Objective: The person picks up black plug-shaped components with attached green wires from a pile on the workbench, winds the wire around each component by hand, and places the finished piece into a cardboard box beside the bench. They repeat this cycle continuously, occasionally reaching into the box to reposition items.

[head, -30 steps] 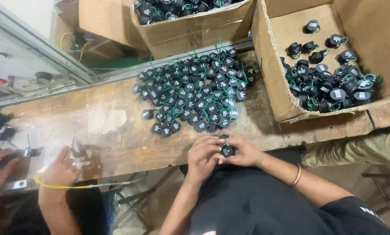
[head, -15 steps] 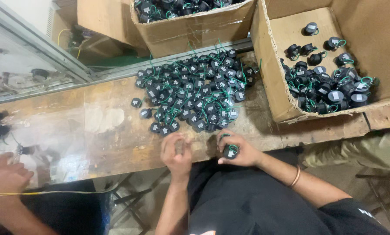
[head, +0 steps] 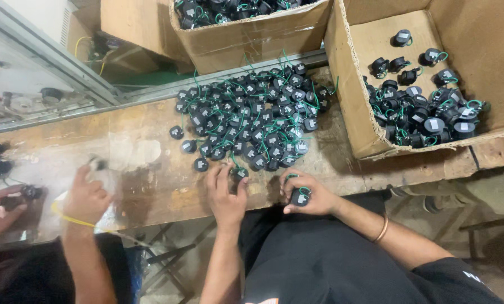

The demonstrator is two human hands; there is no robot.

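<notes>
Left hand (head: 225, 194) pinches a black round part (head: 239, 173) at the pile's (head: 252, 121) near edge on the tabletop (head: 151, 174) | right hand (head: 308, 194) grips another part (head: 300, 196), probably readied for the cardboard box (head: 359, 84) | co-worker's hand (head: 86, 197) apart, we note.

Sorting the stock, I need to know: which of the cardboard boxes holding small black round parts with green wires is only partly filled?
The brown cardboard box at the right: much of its bare floor shows, whereas the upper box is heaped to its rim.

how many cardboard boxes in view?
3: a brown cardboard box top centre full of black round parts, an open box at right partly filled, and a third box behind at upper left, contents hidden.
</notes>
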